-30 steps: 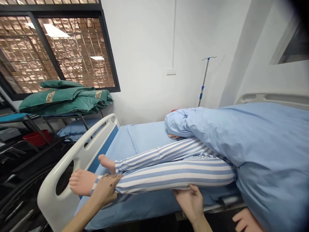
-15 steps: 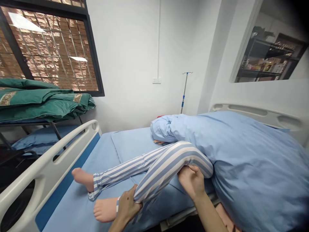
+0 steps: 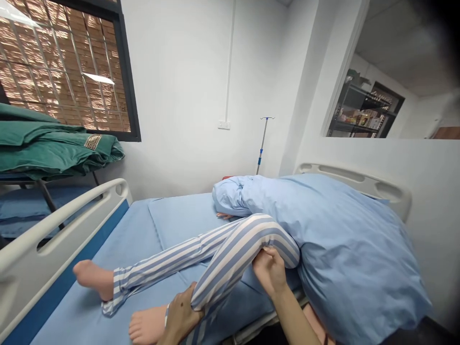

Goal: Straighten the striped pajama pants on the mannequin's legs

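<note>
A figure with smooth, doll-like feet, seemingly a manikin, lies on the bed in blue-and-white striped trousers (image 3: 256, 233). Its near leg is bent at the knee; the far leg stretches out toward the far foot (image 3: 94, 279). My left hand (image 3: 182, 309) is wrapped round the near lower leg, just above the near foot (image 3: 148, 326). Behind the bent knee, my right hand (image 3: 270, 270) has curled fingers pinching the trouser cloth on the underside. A light blue quilt (image 3: 352, 239) hides most of the upper body, and a few fingers (image 3: 225, 216) show at its edge.
The white-and-blue footboard (image 3: 77, 211) stands at the left and the headboard (image 3: 390, 191) at the right. An IV pole (image 3: 263, 143) rises behind the bed. Folded green bedding (image 3: 57, 148) lies on another bed at the left. A wall socket (image 3: 224, 125) is on the back wall.
The view has turned somewhat to the right, so things appear shifted left. Both hands keep their hold on the bent leg, whose pose looks much the same.
</note>
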Action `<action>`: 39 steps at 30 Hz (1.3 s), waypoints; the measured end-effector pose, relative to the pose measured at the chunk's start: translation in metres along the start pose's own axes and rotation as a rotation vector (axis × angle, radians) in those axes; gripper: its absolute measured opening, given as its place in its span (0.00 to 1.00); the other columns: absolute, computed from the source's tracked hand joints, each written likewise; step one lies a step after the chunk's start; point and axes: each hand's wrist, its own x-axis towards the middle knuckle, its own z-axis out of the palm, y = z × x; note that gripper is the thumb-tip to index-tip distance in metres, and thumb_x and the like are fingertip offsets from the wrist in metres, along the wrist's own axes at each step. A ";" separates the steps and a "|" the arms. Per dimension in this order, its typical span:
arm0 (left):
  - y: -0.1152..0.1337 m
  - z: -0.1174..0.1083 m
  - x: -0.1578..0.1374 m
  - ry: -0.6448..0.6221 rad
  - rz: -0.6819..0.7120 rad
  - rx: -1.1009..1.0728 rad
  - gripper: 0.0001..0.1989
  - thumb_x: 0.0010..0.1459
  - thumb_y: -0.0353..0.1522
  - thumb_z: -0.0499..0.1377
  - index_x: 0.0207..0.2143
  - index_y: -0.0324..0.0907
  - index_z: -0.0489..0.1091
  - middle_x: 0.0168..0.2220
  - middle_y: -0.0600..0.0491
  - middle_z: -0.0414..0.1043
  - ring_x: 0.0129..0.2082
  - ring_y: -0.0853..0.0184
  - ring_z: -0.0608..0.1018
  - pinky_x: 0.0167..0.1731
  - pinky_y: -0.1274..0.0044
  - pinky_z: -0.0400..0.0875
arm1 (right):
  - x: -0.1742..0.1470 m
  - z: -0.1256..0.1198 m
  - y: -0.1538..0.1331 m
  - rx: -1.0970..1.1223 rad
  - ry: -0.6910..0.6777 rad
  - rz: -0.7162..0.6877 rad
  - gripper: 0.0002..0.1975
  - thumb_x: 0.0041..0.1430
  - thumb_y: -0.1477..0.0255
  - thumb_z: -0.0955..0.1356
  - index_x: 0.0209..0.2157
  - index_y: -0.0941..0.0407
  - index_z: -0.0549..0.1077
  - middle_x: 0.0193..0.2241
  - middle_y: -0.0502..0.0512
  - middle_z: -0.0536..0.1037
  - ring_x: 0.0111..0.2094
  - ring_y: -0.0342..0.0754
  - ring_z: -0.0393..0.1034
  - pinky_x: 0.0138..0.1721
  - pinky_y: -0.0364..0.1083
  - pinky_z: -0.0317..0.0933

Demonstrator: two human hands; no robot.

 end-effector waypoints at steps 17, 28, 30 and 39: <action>-0.088 -0.104 -0.046 0.003 0.173 0.268 0.26 0.42 0.31 0.47 0.47 0.47 0.58 0.39 0.52 0.69 0.37 0.61 0.70 0.35 0.74 0.62 | -0.032 -0.016 0.053 0.161 0.053 0.210 0.07 0.43 0.71 0.62 0.27 0.51 0.70 0.29 0.49 0.73 0.38 0.47 0.64 0.41 0.51 0.56; -0.123 -0.092 -0.070 -0.112 0.122 0.396 0.29 0.39 0.27 0.46 0.49 0.45 0.57 0.42 0.51 0.67 0.36 0.58 0.69 0.35 0.68 0.61 | -0.060 -0.030 0.083 0.254 0.089 0.269 0.08 0.43 0.70 0.62 0.27 0.52 0.71 0.29 0.50 0.73 0.37 0.48 0.64 0.38 0.51 0.56; -0.122 -0.097 -0.075 -0.144 0.108 0.418 0.29 0.39 0.27 0.46 0.49 0.45 0.58 0.42 0.51 0.67 0.35 0.58 0.69 0.35 0.67 0.61 | -0.063 -0.033 0.088 0.253 0.096 0.273 0.10 0.44 0.68 0.61 0.28 0.53 0.71 0.30 0.51 0.73 0.37 0.49 0.64 0.37 0.51 0.56; -0.117 -0.108 -0.086 -0.275 0.061 0.502 0.31 0.39 0.28 0.48 0.50 0.45 0.56 0.41 0.50 0.67 0.36 0.57 0.68 0.38 0.66 0.57 | -0.078 -0.057 0.117 0.200 0.215 0.309 0.14 0.45 0.62 0.60 0.31 0.54 0.70 0.30 0.52 0.73 0.35 0.48 0.65 0.35 0.48 0.58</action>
